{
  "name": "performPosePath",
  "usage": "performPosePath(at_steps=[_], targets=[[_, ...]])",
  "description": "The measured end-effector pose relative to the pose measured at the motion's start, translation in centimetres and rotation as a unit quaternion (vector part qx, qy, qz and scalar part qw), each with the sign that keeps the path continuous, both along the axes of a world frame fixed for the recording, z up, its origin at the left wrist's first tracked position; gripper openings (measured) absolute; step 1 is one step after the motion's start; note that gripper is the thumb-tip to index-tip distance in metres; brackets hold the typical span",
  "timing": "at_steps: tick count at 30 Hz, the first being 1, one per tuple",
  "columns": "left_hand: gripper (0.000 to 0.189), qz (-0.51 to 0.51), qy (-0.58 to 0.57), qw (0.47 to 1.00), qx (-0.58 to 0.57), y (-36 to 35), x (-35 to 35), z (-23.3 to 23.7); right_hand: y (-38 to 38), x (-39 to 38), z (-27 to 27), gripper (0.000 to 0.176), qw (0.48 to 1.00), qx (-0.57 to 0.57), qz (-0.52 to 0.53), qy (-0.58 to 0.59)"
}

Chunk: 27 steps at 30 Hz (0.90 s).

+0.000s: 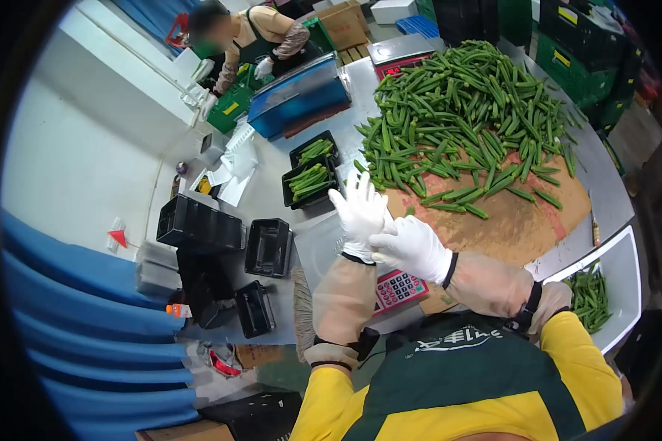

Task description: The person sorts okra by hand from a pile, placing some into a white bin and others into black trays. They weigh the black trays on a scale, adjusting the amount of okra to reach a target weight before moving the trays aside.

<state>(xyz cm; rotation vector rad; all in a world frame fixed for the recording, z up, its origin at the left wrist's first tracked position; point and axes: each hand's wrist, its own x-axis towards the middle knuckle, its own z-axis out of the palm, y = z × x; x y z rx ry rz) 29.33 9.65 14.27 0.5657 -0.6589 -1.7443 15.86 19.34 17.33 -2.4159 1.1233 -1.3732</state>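
My left hand (362, 214), in a white glove, is raised over the scale with its fingers spread and nothing in it. Beside it my right hand (419, 248), also gloved in white, has its fingers curled and pinching the edge of the left glove near the wrist. Under both hands is a scale with a flat grey plate (318, 250) and a pink keypad (401, 289). A large heap of green okra (471, 110) lies just beyond, on brown cardboard (507, 228). Two black trays holding okra (309, 182) stand left of the heap.
Empty black trays (268, 248) and a stack of them (198, 224) stand at the left. A white tub (624, 294) with okra is at the right. Across the table, another person (261, 44) stands by a blue bin (298, 95). Another scale (401, 50) sits behind the heap.
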Motion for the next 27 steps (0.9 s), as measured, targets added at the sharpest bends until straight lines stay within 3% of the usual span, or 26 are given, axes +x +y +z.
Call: performPosePath(at_steps=[3,9,13,14,15,19,20,21,23,25,26,27], targets=[[0.094,0.029,-0.006,0.997,0.071,2.0,-2.3,-0.6,1.6,-1.8,0.0,0.022,1.0,0.003,-0.007,0.02],[0.091,0.042,-0.07,0.99,0.115,5.3,-4.0,-6.0,4.8,-4.3,-1.9,0.017,0.998,0.024,0.049,0.008],[0.086,0.067,-0.084,0.979,0.175,9.3,-5.1,-6.8,6.9,-4.6,-5.8,0.017,0.988,0.13,0.077,-0.031],[0.085,0.087,-0.1,0.967,0.218,11.4,-6.5,-3.4,7.5,-4.6,-7.4,0.017,0.978,0.174,0.094,-0.061],[0.083,0.093,-0.111,0.971,0.191,11.6,-5.3,-7.1,7.6,-4.5,-8.6,0.017,0.966,0.216,0.111,-0.09],[0.061,0.154,-0.136,0.939,0.276,14.3,-4.5,-10.0,8.3,-4.5,-8.4,0.015,0.988,0.135,0.02,-0.066],[0.054,0.016,0.03,0.972,0.231,14.5,-3.7,-12.8,8.4,-4.5,-7.7,0.016,0.992,0.113,0.015,-0.053],[0.047,-0.122,0.193,0.958,0.175,13.7,-2.5,-16.7,8.6,-4.5,-7.3,0.017,0.995,0.092,0.009,-0.04],[0.037,-0.151,0.228,0.954,0.123,13.3,-2.6,-18.4,7.9,-4.0,-7.9,0.016,0.995,0.066,-0.073,-0.009],[0.034,0.069,-0.021,0.987,0.142,14.3,-4.2,-14.7,6.7,-3.6,-8.1,0.017,0.989,0.051,-0.14,0.001],[0.042,0.122,-0.036,0.975,0.183,15.8,-5.4,-8.4,5.9,-3.4,-7.9,0.017,0.987,0.055,-0.15,-0.02],[0.044,0.105,-0.138,0.985,0.026,16.5,-5.0,-6.2,5.0,-3.1,-7.5,0.018,0.985,0.059,-0.159,-0.04]])
